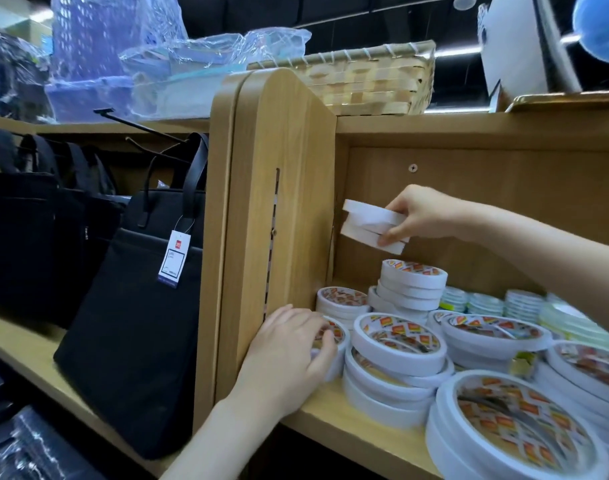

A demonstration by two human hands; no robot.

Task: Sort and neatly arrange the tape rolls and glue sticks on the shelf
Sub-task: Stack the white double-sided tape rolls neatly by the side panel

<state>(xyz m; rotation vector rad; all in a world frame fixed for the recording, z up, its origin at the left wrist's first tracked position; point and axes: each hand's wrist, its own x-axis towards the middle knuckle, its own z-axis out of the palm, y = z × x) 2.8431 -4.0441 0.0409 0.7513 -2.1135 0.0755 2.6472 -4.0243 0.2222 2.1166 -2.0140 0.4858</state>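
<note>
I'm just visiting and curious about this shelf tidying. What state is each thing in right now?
Right hand: raised, grip pinching two white tape rolls in the air.
Left hand: resting on a front tape stack.
Back tape stack: leaning, uneven.
Middle tape stack: rolls shifted, not aligned.
Black bag: upright, price tag hanging.
Woven basket: on top shelf.

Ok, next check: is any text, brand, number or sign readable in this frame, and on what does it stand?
Nothing can be read for certain.
Hang tag on the black bag: red logo square and printed lines, too small to read.
Tape rolls on the shelf: orange and red printed inserts, lettering blurred.
White rolls held in the right hand: no print visible.
Roll under the left hand: insert mostly covered.
</note>
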